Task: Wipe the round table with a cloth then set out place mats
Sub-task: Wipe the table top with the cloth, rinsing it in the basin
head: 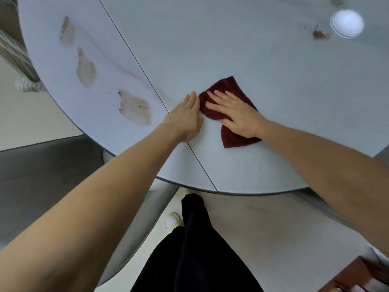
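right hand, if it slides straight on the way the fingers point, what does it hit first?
Probably the left hand. The right hand lies flat on the dark red cloth, fingers pointing up-left toward the left hand's fingers, which rest on the table at the cloth's edge.

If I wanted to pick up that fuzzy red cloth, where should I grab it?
Probably the far corner of the cloth, reaching from above. It lies flat on the table, and the right hand presses flat on its middle, while the left hand rests beside its left edge. That far corner pokes out uncovered, so fingers could pinch it and lift.
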